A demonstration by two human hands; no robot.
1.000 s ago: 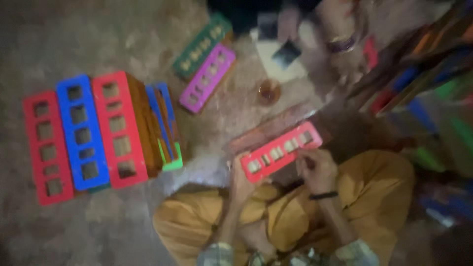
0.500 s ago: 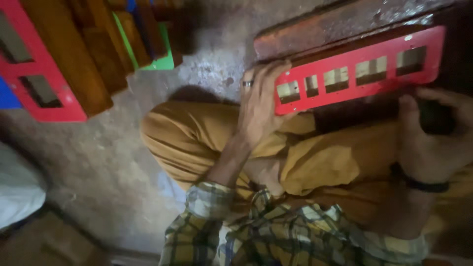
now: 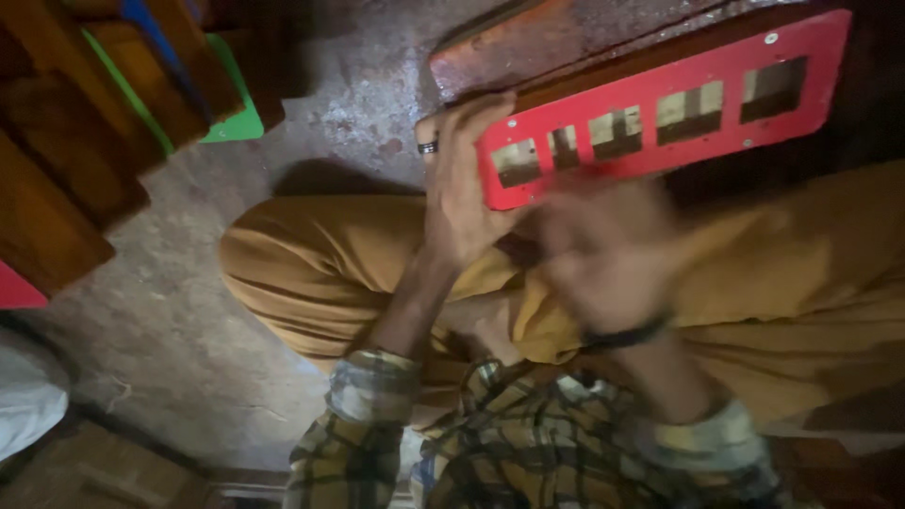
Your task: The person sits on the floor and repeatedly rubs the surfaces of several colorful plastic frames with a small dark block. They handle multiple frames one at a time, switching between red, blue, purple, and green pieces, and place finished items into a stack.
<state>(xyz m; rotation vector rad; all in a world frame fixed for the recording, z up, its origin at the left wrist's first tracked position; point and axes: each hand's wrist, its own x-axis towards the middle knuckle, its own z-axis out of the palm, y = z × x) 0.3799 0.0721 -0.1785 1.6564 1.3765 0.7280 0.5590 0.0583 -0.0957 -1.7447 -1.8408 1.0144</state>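
Fingers, left hand (image 3: 464, 184): curled round the near-left end of the red slotted panel (image 3: 660, 108), thumb side under the edge, fingertips on its face; a dark ring (image 3: 428, 147) shows on one finger.
Fingers, right hand (image 3: 603, 259): blurred by motion; whether they are spread or closed on anything cannot be told. They sit just below the panel's lower edge, over the lap.
Red slotted panel: long flat piece with a row of five rectangular openings and small screw heads at the rim; tilted, its far end raised toward the top right.
Rusty slab (image 3: 566, 42): directly behind the panel's upper edge, touching or nearly so; the gap cannot be judged.
Yellow trousers (image 3: 311, 254): crossed legs below the panel, which appears partly propped on them.
Wristband (image 3: 627, 335): dark, on the right wrist, below the panel.
Wooden frames (image 3: 85, 123): stacked well to the left of the panel, with green (image 3: 231, 123) and red (image 3: 17, 287) painted edges.
Risk, slip: only one hand plainly grips the panel, at one end; the long free end could likely swing down or twist out of the hold.
Risk, scrape: a shift could drag the painted face against the rusty slab.
Risk, pinch: fingertips lie near the leftmost opening and could catch on its edge.
Risk, aim: the right hand's quick movement may misplace its contact.
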